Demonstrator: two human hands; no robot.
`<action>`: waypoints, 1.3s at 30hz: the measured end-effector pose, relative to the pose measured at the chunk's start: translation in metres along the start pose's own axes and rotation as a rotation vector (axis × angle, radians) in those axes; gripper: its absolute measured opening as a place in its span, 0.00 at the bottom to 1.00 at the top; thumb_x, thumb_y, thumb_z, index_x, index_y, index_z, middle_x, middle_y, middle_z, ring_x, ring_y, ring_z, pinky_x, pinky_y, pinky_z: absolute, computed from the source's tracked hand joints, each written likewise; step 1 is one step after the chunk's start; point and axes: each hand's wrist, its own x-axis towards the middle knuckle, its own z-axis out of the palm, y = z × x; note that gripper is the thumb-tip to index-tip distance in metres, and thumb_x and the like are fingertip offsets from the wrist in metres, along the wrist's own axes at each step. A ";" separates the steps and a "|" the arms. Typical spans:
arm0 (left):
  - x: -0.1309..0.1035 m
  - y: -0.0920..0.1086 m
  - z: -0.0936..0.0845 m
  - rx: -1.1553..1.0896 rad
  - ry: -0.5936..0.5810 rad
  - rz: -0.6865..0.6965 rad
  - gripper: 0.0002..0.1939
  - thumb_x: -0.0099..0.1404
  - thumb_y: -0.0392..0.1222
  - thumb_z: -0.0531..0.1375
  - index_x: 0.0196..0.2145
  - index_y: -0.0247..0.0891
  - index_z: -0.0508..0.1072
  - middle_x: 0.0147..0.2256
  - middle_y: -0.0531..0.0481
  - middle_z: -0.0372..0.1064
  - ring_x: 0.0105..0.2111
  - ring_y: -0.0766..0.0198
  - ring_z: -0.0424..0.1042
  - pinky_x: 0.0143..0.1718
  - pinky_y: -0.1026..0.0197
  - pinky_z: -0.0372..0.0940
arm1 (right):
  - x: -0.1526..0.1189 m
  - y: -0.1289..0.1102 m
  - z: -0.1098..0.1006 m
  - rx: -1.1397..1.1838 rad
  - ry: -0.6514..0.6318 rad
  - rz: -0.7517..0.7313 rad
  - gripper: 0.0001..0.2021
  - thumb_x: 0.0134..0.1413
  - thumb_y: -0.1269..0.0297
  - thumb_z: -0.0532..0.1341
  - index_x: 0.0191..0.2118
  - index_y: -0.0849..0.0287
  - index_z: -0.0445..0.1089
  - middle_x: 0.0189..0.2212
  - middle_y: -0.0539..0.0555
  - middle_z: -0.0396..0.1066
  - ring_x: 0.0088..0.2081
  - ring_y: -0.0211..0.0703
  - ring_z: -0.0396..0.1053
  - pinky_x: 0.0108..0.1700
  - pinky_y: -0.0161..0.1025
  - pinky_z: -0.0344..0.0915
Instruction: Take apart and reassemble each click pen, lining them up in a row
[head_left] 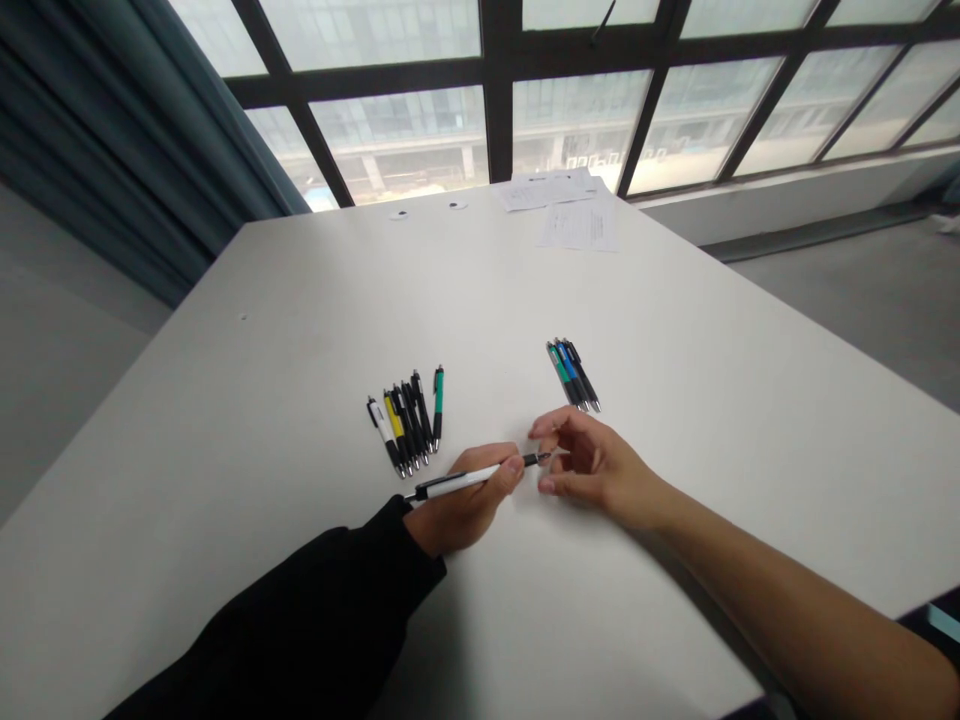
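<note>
A white pen point(459, 482) with a black grip lies across my left hand point(465, 500), pinched between thumb and fingers with its tip pointing right. Close to that tip is my right hand point(592, 465), its fingers curved and apart, with nothing visible in them. Whether a fingertip touches the pen tip, I cannot tell. Beyond my left hand several pens point(409, 418) lie side by side, white, yellow and black, with a green pen point(439, 405) at their right end. Past my right hand rests a smaller group of green, blue and black pens point(571, 372).
Everything lies on a large white table point(300, 310). Papers point(559, 195) are at its far edge, near two small round covers point(399, 216). A window wall stands behind, and a blue-grey curtain point(150, 130) hangs at the left.
</note>
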 end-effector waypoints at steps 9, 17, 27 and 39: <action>-0.001 -0.002 0.000 -0.018 -0.031 0.024 0.26 0.76 0.57 0.43 0.26 0.39 0.61 0.25 0.54 0.57 0.27 0.64 0.59 0.32 0.59 0.54 | 0.000 -0.003 -0.004 -0.015 -0.032 -0.035 0.15 0.49 0.60 0.73 0.39 0.59 0.71 0.25 0.45 0.66 0.25 0.33 0.61 0.29 0.34 0.62; 0.000 -0.003 -0.002 -0.061 -0.016 0.029 0.27 0.76 0.55 0.43 0.26 0.38 0.65 0.25 0.52 0.59 0.27 0.64 0.60 0.33 0.59 0.56 | 0.000 -0.005 -0.005 -0.126 0.051 -0.061 0.13 0.52 0.56 0.72 0.35 0.59 0.74 0.24 0.48 0.68 0.25 0.35 0.63 0.29 0.36 0.62; 0.003 -0.007 0.000 -0.355 0.009 -0.022 0.32 0.73 0.64 0.46 0.19 0.40 0.60 0.21 0.49 0.65 0.24 0.63 0.65 0.31 0.58 0.60 | -0.006 -0.012 -0.006 -0.426 0.069 -0.500 0.02 0.59 0.68 0.67 0.37 0.55 0.79 0.33 0.54 0.76 0.35 0.42 0.73 0.38 0.42 0.69; 0.005 -0.012 -0.002 -0.464 0.072 -0.098 0.33 0.73 0.63 0.47 0.21 0.37 0.68 0.26 0.47 0.72 0.23 0.66 0.59 0.26 0.59 0.55 | 0.000 -0.012 -0.018 -0.977 0.029 -0.346 0.05 0.57 0.73 0.61 0.34 0.60 0.74 0.30 0.54 0.71 0.29 0.39 0.67 0.35 0.38 0.65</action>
